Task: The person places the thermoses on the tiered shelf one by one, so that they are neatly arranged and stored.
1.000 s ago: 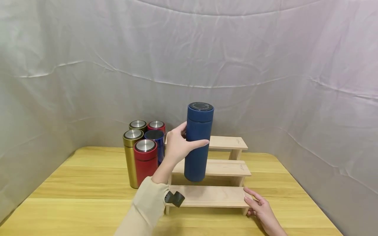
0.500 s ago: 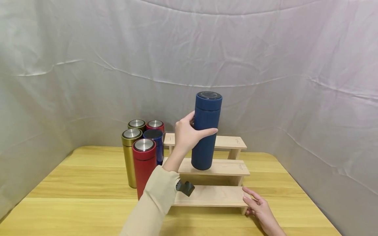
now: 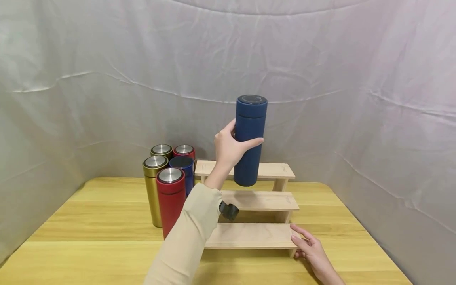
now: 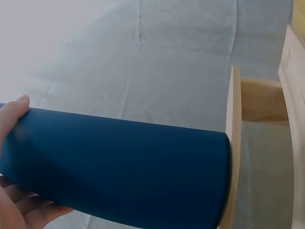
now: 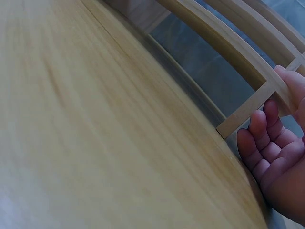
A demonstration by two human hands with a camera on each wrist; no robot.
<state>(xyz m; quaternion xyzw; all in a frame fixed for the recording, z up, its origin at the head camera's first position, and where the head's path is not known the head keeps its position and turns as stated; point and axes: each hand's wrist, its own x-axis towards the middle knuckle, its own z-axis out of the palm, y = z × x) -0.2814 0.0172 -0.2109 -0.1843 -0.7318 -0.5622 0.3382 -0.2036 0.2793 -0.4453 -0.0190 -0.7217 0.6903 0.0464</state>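
Note:
My left hand grips a matte blue thermos bottle with a black lid, thumb and fingers wrapped around its middle. The bottle is upright in the head view, its base in front of the top tier of a three-tier wooden display stand. In the left wrist view the base of the blue bottle appears close to a shelf edge; contact cannot be told. At the stand's right end, my right hand holds the lowest tier, thumb and fingers at its corner. In the right wrist view several fingers curl beside the leg.
Left of the stand several thermos bottles stand close together: a front red bottle, a gold bottle, a shiny blue bottle, and others behind. They are on a wooden table. Grey cloth hangs behind and at both sides.
My left hand has raised the blue thermos bottle, moving it rightward and farther back over the stand, from the lower tiers to near the top one. The right hand stays on the lowest tier.

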